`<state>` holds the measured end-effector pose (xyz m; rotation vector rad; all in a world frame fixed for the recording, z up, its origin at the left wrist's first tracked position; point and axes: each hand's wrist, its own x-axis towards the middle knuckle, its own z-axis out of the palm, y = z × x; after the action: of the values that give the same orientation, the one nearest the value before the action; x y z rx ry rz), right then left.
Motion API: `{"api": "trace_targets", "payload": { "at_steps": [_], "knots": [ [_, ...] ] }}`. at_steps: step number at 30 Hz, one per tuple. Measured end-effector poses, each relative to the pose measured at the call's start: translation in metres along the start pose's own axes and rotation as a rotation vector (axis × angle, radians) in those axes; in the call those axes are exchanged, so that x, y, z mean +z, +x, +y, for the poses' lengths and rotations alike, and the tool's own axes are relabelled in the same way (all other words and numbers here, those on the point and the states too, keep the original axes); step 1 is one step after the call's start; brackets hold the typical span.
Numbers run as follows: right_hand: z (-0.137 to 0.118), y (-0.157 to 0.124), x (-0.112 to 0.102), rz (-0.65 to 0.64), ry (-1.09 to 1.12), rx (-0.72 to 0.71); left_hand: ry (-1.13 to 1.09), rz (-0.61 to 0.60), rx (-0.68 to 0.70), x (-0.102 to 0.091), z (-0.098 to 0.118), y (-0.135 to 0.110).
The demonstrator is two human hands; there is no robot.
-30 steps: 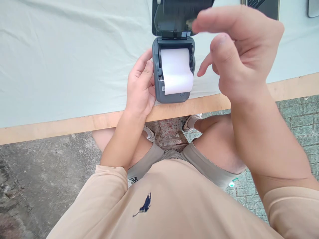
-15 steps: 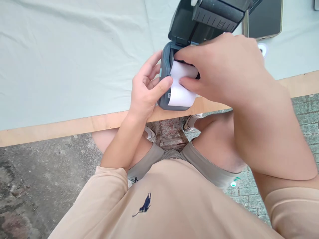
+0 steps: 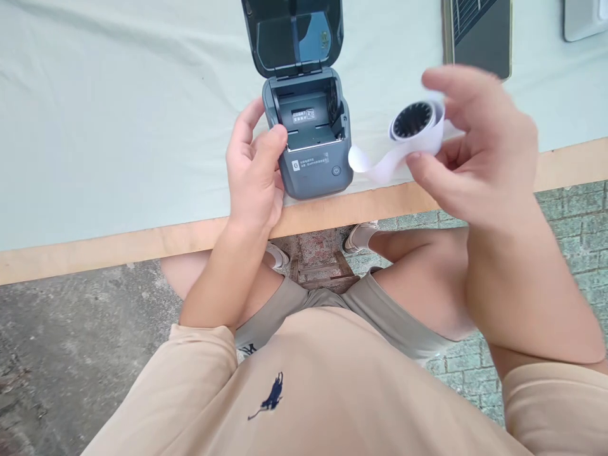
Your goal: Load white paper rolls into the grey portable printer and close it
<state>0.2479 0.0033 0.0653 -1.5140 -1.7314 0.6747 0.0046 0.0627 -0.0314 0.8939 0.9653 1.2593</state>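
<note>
My left hand grips the left side of a dark blue-grey label printer, thumb on its upper edge and fingers around its side. The printer's lid is swung up, and the compartment inside holds no roll. To the right of the printer, my right hand is closed on a small white paper roll with a dark ribbed core. From the roll a loose curled strip of paper hangs toward the printer without a clear gap between them.
A smartphone lies on the pale cloth at the upper right. Part of a light grey device shows at the right corner. The table's wooden edge runs just above my knees.
My right hand has lifted the paper roll out of the printer and moved right with it. The printer, in my left hand, is now turned more squarely toward me.
</note>
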Motion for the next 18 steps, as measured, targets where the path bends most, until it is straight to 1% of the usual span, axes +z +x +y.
{"api": "trace_targets", "payload": {
  "at_steps": [2,4,7,9,10,12,13,14,15,18],
  "knots": [
    [0.014,-0.011,0.001,-0.059,-0.057,-0.015,-0.029,0.025,0.031,0.002,-0.001,0.001],
    [0.026,-0.019,0.003,-0.102,-0.105,0.024,-0.036,0.023,0.053,0.003,-0.002,0.002],
    [0.038,-0.028,0.003,-0.132,-0.199,0.117,-0.03,0.014,0.08,0.004,-0.003,0.002],
    [0.042,-0.032,-0.003,-0.13,-0.189,0.111,-0.035,0.008,0.099,0.003,-0.002,0.002],
    [0.043,-0.033,-0.008,-0.084,-0.148,0.083,-0.035,-0.001,0.1,0.003,0.0,0.001],
    [0.044,-0.033,-0.021,0.118,-0.089,0.019,-0.014,-0.043,0.077,0.002,0.002,0.001],
    [0.045,-0.032,-0.027,0.223,-0.095,0.007,-0.002,-0.048,0.071,0.002,0.002,0.0],
    [0.046,-0.03,-0.033,0.282,-0.123,0.028,0.008,-0.049,0.069,0.002,0.003,0.0],
    [0.049,-0.026,-0.037,0.277,-0.159,0.076,0.013,-0.037,0.081,0.003,0.003,0.0],
    [0.06,-0.01,-0.039,0.067,-0.208,0.236,0.029,-0.015,0.093,0.003,0.003,0.0]
  ]
}}
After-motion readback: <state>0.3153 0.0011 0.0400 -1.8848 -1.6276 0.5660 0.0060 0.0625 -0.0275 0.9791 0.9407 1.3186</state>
